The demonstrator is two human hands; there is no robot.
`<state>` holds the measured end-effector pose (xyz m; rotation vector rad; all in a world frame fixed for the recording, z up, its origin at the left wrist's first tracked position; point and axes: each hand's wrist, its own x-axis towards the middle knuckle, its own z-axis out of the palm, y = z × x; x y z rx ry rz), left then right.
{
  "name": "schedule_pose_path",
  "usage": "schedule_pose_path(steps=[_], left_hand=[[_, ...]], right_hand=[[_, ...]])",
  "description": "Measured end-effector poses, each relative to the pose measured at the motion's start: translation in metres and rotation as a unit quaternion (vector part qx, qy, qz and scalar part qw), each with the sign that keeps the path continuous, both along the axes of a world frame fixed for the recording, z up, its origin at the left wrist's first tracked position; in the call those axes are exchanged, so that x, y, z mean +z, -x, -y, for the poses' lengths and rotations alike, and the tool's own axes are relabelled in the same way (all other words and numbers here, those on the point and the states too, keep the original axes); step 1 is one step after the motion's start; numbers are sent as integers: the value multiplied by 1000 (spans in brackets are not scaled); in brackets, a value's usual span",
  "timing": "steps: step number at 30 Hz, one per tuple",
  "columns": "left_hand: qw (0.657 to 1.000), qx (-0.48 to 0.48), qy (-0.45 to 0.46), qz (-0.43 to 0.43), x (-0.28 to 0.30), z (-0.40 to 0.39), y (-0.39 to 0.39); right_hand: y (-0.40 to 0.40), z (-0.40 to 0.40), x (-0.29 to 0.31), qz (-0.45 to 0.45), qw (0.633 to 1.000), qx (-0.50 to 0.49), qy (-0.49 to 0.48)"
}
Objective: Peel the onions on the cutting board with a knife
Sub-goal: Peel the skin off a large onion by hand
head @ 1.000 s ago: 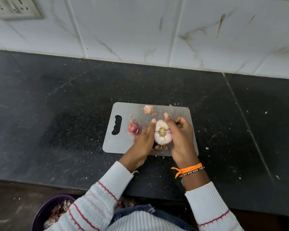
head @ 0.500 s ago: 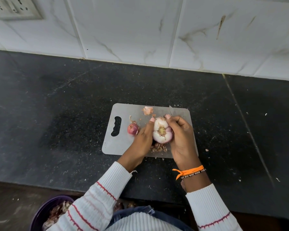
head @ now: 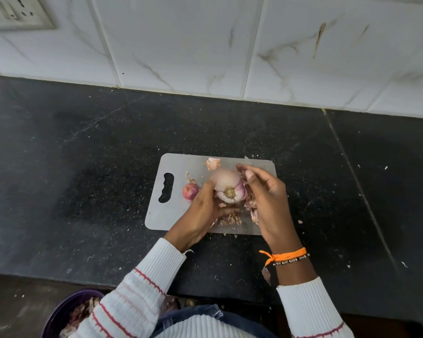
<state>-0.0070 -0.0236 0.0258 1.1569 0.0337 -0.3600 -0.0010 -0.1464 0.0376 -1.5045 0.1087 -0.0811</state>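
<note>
Pale, part-peeled, the large onion (head: 227, 186) sits in the left hand (head: 205, 211), root end toward the camera, lifted just above the grey cutting board (head: 178, 215); that grip is curled round its left and under side. The right hand (head: 266, 198) is just beside the onion on the right, fingers bent and pinching loose papery skin (head: 250, 203). A tip that looks like the knife (head: 246, 157) pokes out beyond the right fingers at the board's far edge; I cannot tell how it is held. A small red onion (head: 190, 191) lies on the board near the handle slot, apart from the left hand. Peel scraps (head: 230, 219) lie near the board's front edge.

The black stone counter (head: 83, 179) spreads wide to left and right, bounded behind by white marbled tiles (head: 181, 45).

Half a second ago both hands cupped the onion closely; now the right has drawn slightly off, pulling skin.
</note>
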Motion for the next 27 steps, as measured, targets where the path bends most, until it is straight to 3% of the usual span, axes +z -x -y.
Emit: schedule_pose_path(steps=[9,12,20,23,27], left_hand=[[999,-23,34,-20,-6,-9,-7],[999,-18,35,-13,-7,-11,-9],[1000,-18,11,-2,-9,-7,-9],[1000,-1,9,0,-10,-8,-13],[999,-1,-43,11,-8,-6,-15]], right_hand=[[-4,8,3,29,993,92,-62],[-6,7,1,62,992,107,-21],[-6,4,-4,62,993,-40,89],[-4,6,-2,66,992,8,109],[-1,3,0,87,987,129,42]])
